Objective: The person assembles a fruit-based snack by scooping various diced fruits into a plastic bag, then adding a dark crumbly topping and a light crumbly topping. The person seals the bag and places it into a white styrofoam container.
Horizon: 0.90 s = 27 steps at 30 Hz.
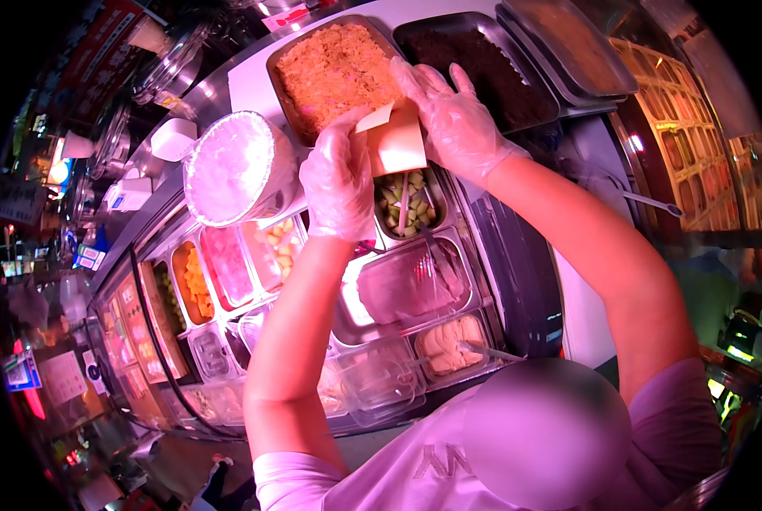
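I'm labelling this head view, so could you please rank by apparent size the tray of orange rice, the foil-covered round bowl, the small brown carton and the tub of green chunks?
1. Tray of orange rice.
2. Foil-covered round bowl, close behind; it may sit nearer the camera, so this is unsure.
3. Small brown carton and tub of green chunks: alike, not ranked.

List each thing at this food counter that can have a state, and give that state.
Left hand: gloved, gripping the paper box.
Right hand: gloved, gripping the paper box.
Paper box: held above the counter, flap open.
Orange rice tray: uncovered, full.
Dark tray: uncovered, full.
Round tub: film-covered.
Green vegetable bin: uncovered.
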### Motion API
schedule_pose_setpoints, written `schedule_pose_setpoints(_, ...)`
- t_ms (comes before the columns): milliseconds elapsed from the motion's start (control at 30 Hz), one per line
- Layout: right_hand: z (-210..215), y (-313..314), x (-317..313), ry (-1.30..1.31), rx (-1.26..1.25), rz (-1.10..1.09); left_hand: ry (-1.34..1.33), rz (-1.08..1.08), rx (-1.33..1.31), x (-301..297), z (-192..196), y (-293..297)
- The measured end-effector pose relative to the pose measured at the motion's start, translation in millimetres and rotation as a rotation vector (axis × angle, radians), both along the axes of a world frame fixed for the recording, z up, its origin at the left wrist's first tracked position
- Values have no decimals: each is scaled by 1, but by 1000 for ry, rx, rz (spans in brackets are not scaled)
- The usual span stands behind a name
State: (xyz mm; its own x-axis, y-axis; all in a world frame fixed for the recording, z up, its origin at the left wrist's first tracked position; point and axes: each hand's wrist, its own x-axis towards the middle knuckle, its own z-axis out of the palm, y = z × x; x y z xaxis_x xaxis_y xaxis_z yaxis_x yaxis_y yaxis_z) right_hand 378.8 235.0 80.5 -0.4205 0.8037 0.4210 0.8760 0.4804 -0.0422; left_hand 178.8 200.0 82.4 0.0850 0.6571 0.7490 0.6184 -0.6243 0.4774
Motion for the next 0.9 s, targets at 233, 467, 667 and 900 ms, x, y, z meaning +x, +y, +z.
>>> schedule_pose_setpoints(233,64,-38,-2,74,384,356,34,118,11,-21,39,-55)
schedule_pose_setpoints(467,89,-99,-27,-182,370,867,-274,46,-180,-42,54,-104)
schedule_pose_setpoints(667,114,-110,-74,10,-422,1083,-130,146,-131,-80,95,-115)
schedule_pose_setpoints(900,192,-36,-153,-63,-904,1031,-104,275,81,-127,130,-67)
